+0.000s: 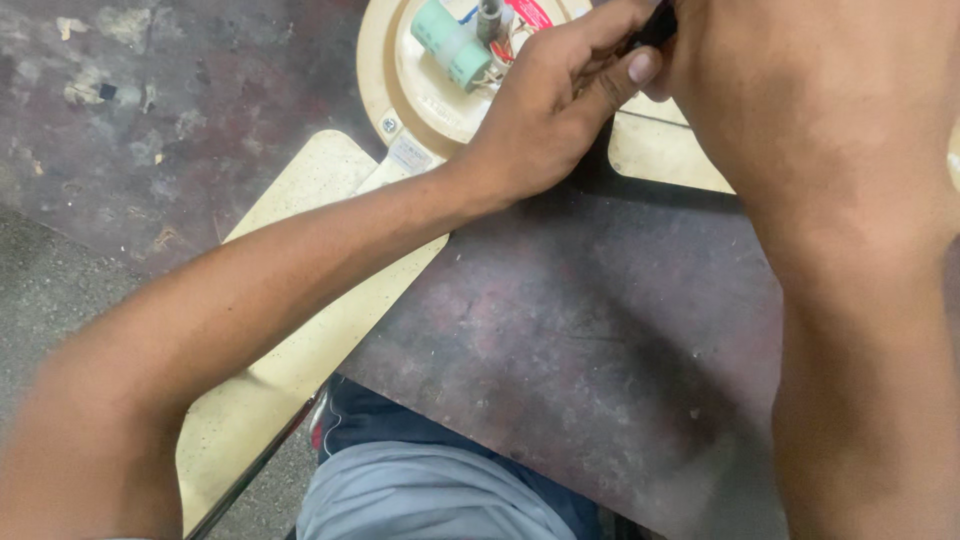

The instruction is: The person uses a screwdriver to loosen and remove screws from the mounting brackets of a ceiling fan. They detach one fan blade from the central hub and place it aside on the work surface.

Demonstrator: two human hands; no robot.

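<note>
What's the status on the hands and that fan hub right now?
Left hand pinching a small dark part over the cream fan hub. Right hand alongside, grip hidden. Green capacitor exposed.

Left hand (560, 110) curled, right hand (800, 90) alongside.

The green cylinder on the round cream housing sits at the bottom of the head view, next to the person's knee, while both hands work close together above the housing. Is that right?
Not quite. The head view shows the green cylinder at the top of the picture, on the round cream housing, far from the knee. The left hand and right hand do work close together there.
</note>
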